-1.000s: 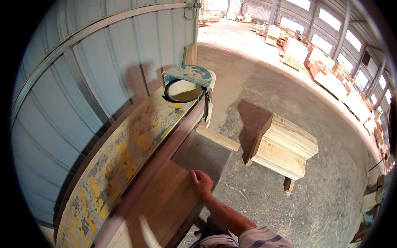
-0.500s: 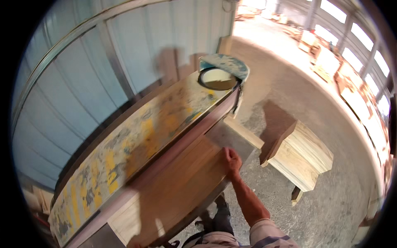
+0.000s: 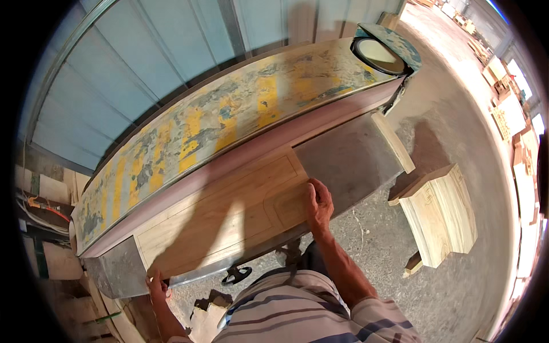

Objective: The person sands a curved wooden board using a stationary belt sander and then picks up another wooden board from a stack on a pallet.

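A flat wooden panel (image 3: 257, 197) with faint curved and straight outlines lies on the dark metal table (image 3: 349, 154) of a long sanding machine. Its far long edge is along the pink sanding belt (image 3: 229, 175). My right hand (image 3: 319, 206) grips the panel's near right corner, thumb on top and fingers curled at the edge. At the near left corner, my left hand (image 3: 157, 284) pinches the panel, its fingers partly hidden below the edge. A shadow falls across the middle of the wood.
A worn cover (image 3: 194, 131) with yellow stripes tops the machine, ending at a round roller (image 3: 377, 55). A wooden strip (image 3: 393, 142) crosses the table's right end. A stack of pale boards (image 3: 440, 214) stands to the right. Below the table is a black handwheel (image 3: 235, 275).
The panel has slid left along the belt, away from the wooden strip, with my right hand on it. My view has turned, and my left hand shows more fully.
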`<state>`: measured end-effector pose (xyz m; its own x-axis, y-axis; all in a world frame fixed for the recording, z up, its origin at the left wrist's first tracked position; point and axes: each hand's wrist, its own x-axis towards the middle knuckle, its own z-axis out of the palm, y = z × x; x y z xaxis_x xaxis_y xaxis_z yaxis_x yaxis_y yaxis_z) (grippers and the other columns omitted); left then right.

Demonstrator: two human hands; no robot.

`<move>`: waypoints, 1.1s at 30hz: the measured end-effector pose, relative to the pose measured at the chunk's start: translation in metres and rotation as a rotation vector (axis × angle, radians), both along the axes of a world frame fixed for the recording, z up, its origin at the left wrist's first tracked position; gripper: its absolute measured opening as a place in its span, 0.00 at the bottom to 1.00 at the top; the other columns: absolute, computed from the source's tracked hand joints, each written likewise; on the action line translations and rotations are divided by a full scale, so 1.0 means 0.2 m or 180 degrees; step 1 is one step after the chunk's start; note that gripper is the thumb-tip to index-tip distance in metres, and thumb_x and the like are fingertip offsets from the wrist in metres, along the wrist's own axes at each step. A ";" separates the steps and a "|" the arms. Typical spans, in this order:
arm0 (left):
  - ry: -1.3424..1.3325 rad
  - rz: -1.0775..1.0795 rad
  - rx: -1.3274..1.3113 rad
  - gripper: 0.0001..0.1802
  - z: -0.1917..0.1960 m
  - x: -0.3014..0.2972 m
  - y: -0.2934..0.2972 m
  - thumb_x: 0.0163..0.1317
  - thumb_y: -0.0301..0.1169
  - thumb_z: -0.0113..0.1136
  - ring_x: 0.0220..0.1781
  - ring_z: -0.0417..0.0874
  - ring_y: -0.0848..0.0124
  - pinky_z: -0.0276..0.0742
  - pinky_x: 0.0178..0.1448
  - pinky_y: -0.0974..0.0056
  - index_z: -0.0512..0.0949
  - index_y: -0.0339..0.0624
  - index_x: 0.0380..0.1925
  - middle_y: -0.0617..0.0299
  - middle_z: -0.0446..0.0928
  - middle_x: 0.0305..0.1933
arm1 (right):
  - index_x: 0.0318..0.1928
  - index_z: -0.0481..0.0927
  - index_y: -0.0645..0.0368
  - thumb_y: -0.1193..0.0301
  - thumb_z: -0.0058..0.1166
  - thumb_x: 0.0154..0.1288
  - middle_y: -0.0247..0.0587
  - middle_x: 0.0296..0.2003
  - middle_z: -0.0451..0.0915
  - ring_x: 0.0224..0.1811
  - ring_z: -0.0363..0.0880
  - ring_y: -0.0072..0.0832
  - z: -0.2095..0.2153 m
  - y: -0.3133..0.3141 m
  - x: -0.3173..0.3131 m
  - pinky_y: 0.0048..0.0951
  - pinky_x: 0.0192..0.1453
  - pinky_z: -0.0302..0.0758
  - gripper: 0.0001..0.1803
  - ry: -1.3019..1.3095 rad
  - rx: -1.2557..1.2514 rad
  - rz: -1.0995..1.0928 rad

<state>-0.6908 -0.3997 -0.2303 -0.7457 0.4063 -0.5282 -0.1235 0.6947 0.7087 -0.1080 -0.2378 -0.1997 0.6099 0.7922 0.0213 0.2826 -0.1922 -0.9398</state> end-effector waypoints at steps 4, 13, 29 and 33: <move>0.0094 0.0202 0.0130 0.34 -0.04 0.00 -0.04 0.51 0.47 0.66 0.08 0.61 0.77 0.52 0.10 0.73 0.60 0.56 0.55 0.67 0.62 0.13 | 0.46 0.77 0.61 0.67 0.52 0.64 0.37 0.39 0.78 0.43 0.74 0.24 -0.02 0.02 -0.03 0.23 0.49 0.70 0.14 0.0178 0.0217 -0.0045; 0.0333 0.0010 0.0042 0.38 0.07 0.69 0.19 0.46 0.39 0.71 0.34 0.77 0.68 0.77 0.33 0.65 0.62 0.44 0.55 0.55 0.75 0.39 | 0.33 0.76 0.63 0.58 0.45 0.68 0.30 0.30 0.73 0.32 0.69 0.18 -0.12 0.20 0.54 0.24 0.36 0.69 0.19 0.1075 0.0988 -0.0317; 0.0033 0.0290 0.0023 0.34 0.21 0.79 0.16 0.46 0.35 0.71 0.33 0.78 0.70 0.78 0.29 0.68 0.65 0.45 0.53 0.57 0.75 0.35 | 0.45 0.78 0.65 0.47 0.49 0.62 0.39 0.40 0.78 0.43 0.72 0.27 0.02 0.22 0.50 0.30 0.48 0.69 0.30 0.0415 0.0124 -0.0300; 0.0155 -0.0014 0.0073 0.36 0.25 0.99 0.26 0.46 0.38 0.70 0.31 0.77 0.72 0.73 0.26 0.69 0.65 0.43 0.55 0.57 0.76 0.35 | 0.42 0.78 0.62 0.49 0.47 0.63 0.37 0.37 0.77 0.39 0.73 0.27 0.02 0.27 0.61 0.30 0.46 0.71 0.26 0.0576 0.0199 -0.0594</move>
